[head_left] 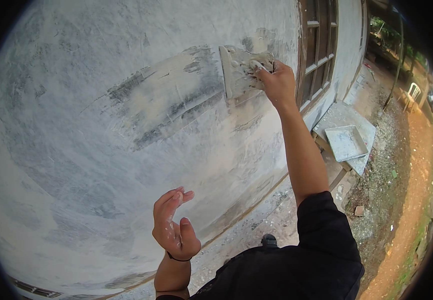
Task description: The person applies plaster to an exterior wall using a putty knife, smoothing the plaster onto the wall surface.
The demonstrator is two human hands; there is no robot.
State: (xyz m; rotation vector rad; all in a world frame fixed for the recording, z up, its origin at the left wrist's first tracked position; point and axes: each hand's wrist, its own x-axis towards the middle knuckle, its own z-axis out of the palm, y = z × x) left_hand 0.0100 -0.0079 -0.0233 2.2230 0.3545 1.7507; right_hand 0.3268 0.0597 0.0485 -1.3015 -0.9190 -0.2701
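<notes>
My right hand [280,84] is closed round a wide putty knife [237,70] smeared with pale filler. Its straight edge lies against, or very close to, the wall [76,100], at the right end of a cream-coloured band of filler [169,85]. Dark grey streaks border that band. In front of the lower wall, my left hand [174,227] is raised with its fingers curved and the thumb apart. It holds nothing, and white specks dot the palm. A dark band circles that wrist.
A brown wooden window frame [318,55] adjoins the wall on the right. Beyond it, a square white tray [346,142] rests on a pale, spattered board [369,131]. Farther off stands a white chair [413,93] on an orange dirt path [414,195]. A brick piece [359,211] lies on the ground.
</notes>
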